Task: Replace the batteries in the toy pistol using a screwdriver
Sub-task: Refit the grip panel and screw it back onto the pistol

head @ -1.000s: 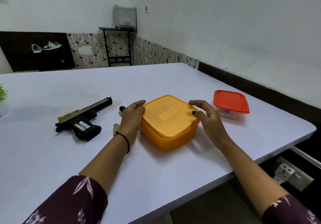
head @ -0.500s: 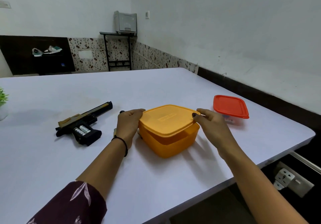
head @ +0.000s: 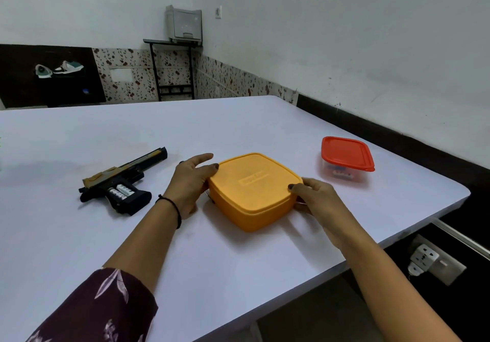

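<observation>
Both hands are on the orange box (head: 254, 190), and the toy pistol (head: 119, 182) waits off to the left.

From where I stand, the white table (head: 238, 124) carries it all. The lidded orange box sits nearest the person, probably squared up so the lid can be prised off. The pistol lies on its side well to the left, its grip compartment uncovered, likely left that way for the swap. A red-lidded tub (head: 344, 153) stands closed at the far right. The left hand (head: 189, 182) presses the box's left edge with fairly straight fingers and the thumb at the lid corner. The right hand (head: 315, 195) curls round the near right corner, thumb on the rim. Batteries (head: 120, 191) show in the grip.
</observation>
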